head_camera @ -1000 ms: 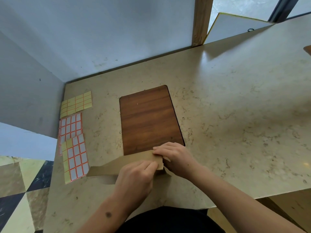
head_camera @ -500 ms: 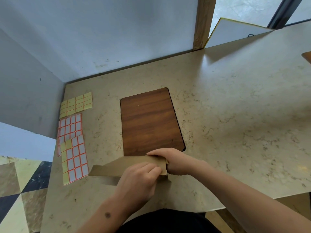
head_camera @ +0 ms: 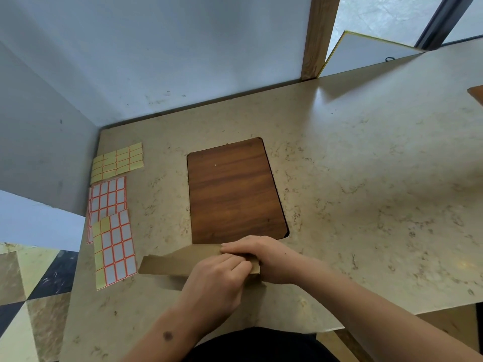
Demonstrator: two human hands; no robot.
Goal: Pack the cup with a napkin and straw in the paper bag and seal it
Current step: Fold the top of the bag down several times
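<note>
both hands [head_camera: 217, 280] clamped on the folded top of a paper bag [head_camera: 167, 262] at the near edge of the counter [head_camera: 366, 205].

left hand curled over the brown fold from the near side, fingertips pinching the paper; right hand [head_camera: 264, 257] just beyond it, fingers bent over the same fold, thumb hidden, pressing the flap down; hands touching each other. bag top folded shut along its length, left end jutting out past the left hand; contents not visible, so cannot tell what sits inside. beyond the hands, a dark wooden board [head_camera: 232, 189] set in the counter, bare. off to the left, well apart from the bag, three sticker sheets [head_camera: 112, 231] lying flat, partly overlapping.
</note>
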